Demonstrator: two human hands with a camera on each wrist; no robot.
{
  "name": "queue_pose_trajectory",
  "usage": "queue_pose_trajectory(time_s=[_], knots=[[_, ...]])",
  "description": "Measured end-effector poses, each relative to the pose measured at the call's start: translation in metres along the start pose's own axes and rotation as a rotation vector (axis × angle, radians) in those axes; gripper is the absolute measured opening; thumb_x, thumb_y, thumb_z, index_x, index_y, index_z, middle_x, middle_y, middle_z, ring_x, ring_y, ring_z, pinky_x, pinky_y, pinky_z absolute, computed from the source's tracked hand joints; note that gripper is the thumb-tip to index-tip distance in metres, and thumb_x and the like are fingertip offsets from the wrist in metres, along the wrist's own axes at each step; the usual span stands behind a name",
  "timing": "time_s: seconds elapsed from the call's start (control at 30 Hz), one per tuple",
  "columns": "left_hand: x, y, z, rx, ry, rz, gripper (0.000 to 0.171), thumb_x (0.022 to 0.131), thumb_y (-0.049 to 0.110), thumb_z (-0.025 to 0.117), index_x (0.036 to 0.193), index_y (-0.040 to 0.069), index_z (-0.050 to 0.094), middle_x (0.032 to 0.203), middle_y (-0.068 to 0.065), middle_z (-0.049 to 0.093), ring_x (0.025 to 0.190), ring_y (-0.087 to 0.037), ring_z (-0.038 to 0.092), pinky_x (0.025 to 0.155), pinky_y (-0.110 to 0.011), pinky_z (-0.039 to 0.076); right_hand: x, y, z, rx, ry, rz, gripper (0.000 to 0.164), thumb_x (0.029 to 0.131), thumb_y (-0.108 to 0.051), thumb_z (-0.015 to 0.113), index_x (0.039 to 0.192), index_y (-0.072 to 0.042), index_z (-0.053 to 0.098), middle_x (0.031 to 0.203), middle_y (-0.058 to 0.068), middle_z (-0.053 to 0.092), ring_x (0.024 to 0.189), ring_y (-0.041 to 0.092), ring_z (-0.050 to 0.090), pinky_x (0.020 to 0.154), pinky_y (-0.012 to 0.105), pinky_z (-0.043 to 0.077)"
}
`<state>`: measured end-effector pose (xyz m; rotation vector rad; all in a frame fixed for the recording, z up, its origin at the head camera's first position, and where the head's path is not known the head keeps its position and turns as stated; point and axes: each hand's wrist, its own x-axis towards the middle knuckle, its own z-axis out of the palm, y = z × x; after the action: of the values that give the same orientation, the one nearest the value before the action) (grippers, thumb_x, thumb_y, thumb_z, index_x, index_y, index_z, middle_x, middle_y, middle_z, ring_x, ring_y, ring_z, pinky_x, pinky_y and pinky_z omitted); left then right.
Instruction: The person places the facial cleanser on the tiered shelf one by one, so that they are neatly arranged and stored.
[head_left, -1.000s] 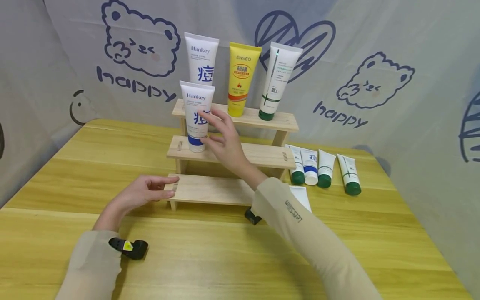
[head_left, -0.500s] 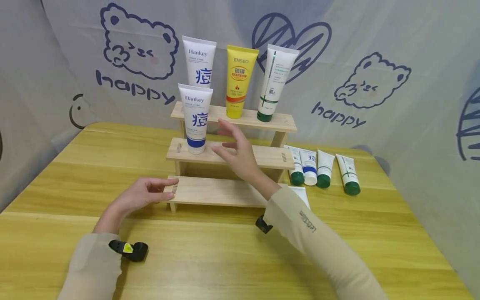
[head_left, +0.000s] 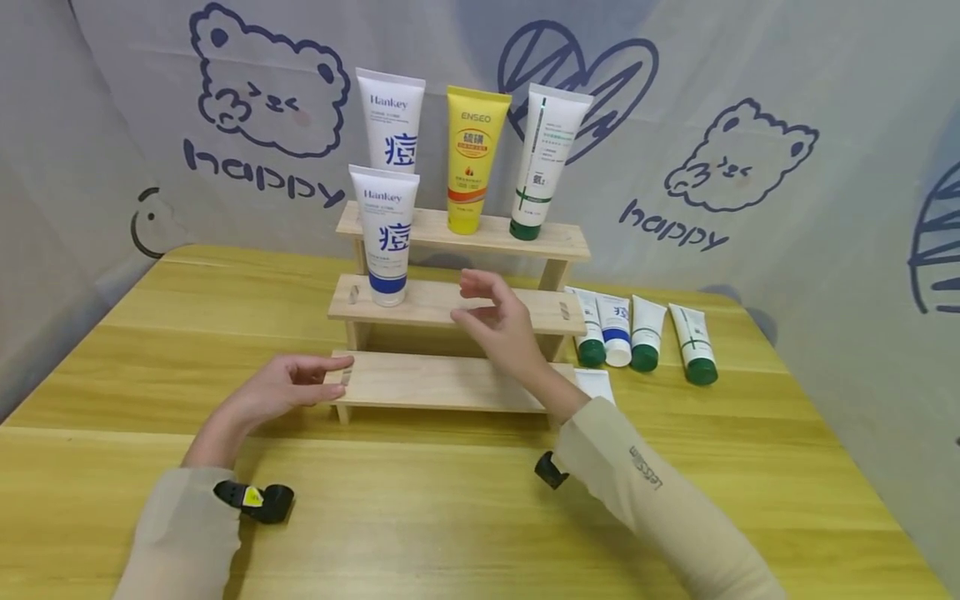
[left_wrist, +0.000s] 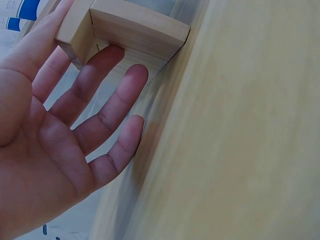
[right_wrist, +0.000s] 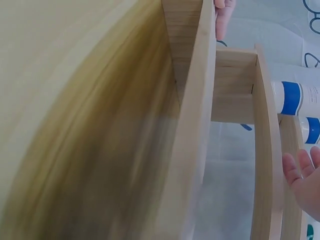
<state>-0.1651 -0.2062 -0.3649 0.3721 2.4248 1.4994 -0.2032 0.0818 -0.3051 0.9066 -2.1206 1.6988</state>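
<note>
Front white tube (head_left: 384, 237): upright on its cap at the left part of the middle shelf (head_left: 431, 307). "Hankey" in blue near the top, large blue character below, blue band just above the white cap. Flat crimped upper end, wider than the base.

Right hand (head_left: 502, 329) over the same shelf, to the right of the tube and apart from it. Fingers loosely curved, thumb held away from them; the right wrist view shows the fingertips slightly spread.

Left hand (head_left: 281, 387) at the left end of the bottom shelf (head_left: 435, 383). Thumb and forefinger pinch the board's end; the other fingers are fanned out in the left wrist view.

Wooden stand (head_left: 360, 336): three steps, pale wood. On the top shelf (head_left: 429, 225), left to right: rear white tube (head_left: 392, 121), partly hidden by the front one; yellow tube (head_left: 476, 158), "ENSEO"; green-capped tube (head_left: 547, 158).

Table (head_left: 420, 500): yellowish wood grain, glossy. Four tubes (head_left: 647, 333) lie right of the stand, three close together, one slightly off. White tube end (head_left: 595, 383) shows beyond the right forearm.

Backdrop cloth (head_left: 435, 33): greyish, blue line-drawn bears, a heart, "happy". Sleeves (head_left: 652, 500) beige; black device (head_left: 276, 503) at the left wrist.
</note>
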Motion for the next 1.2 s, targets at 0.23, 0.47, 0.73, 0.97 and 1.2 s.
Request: queue_pose_trajectory(time_s=[0.23, 0.47, 0.73, 0.97, 1.2], knots=[[-0.001, 0.0, 0.001, -0.002, 0.002, 0.0, 0.053, 0.084, 0.029, 0.063, 0.128, 0.004, 0.048, 0.136, -0.024, 0.033, 0.108, -0.033, 0.041, 0.077, -0.034, 0.041, -0.015, 0.003, -0.018, 0.016, 0.027, 0.007, 0.038, 0.081, 0.008, 0.06, 0.116, 0.009, 0.047, 0.109, 0.029, 0.05, 0.1, 0.037, 0.05, 0.079, 0.04, 0.045], [-0.002, 0.0, 0.001, -0.007, 0.001, 0.003, 0.053, 0.084, 0.029, 0.063, 0.129, 0.005, 0.048, 0.137, -0.023, 0.032, 0.109, -0.032, 0.039, 0.077, -0.034, 0.04, -0.026, -0.002, -0.033, -0.01, 0.061, 0.024, 0.037, 0.08, 0.01, 0.059, 0.114, 0.013, 0.046, 0.106, 0.029, 0.051, 0.098, 0.035, 0.052, 0.079, 0.038, 0.045], [-0.002, 0.001, 0.001, -0.014, 0.0, 0.007, 0.053, 0.084, 0.028, 0.063, 0.129, 0.004, 0.048, 0.138, -0.023, 0.032, 0.104, -0.03, 0.038, 0.074, -0.034, 0.04, -0.039, -0.003, -0.048, 0.006, 0.06, 0.044, 0.036, 0.079, 0.011, 0.061, 0.112, 0.014, 0.048, 0.107, 0.029, 0.051, 0.098, 0.037, 0.051, 0.08, 0.037, 0.045], [-0.002, 0.001, 0.001, -0.016, -0.003, 0.002, 0.053, 0.084, 0.029, 0.063, 0.129, 0.005, 0.047, 0.138, -0.023, 0.031, 0.1, -0.029, 0.037, 0.071, -0.033, 0.039, -0.054, 0.004, -0.058, -0.014, 0.106, 0.05, 0.032, 0.076, 0.016, 0.06, 0.106, 0.014, 0.051, 0.1, 0.029, 0.054, 0.089, 0.032, 0.055, 0.074, 0.024, 0.047], [-0.001, 0.0, 0.001, -0.008, -0.004, 0.004, 0.054, 0.084, 0.03, 0.063, 0.129, 0.004, 0.048, 0.138, -0.022, 0.03, 0.11, -0.032, 0.036, 0.078, -0.035, 0.038, -0.069, 0.009, -0.07, -0.008, 0.116, 0.001, 0.03, 0.074, 0.02, 0.058, 0.102, 0.016, 0.051, 0.094, 0.008, 0.059, 0.085, 0.019, 0.058, 0.069, 0.023, 0.047]])
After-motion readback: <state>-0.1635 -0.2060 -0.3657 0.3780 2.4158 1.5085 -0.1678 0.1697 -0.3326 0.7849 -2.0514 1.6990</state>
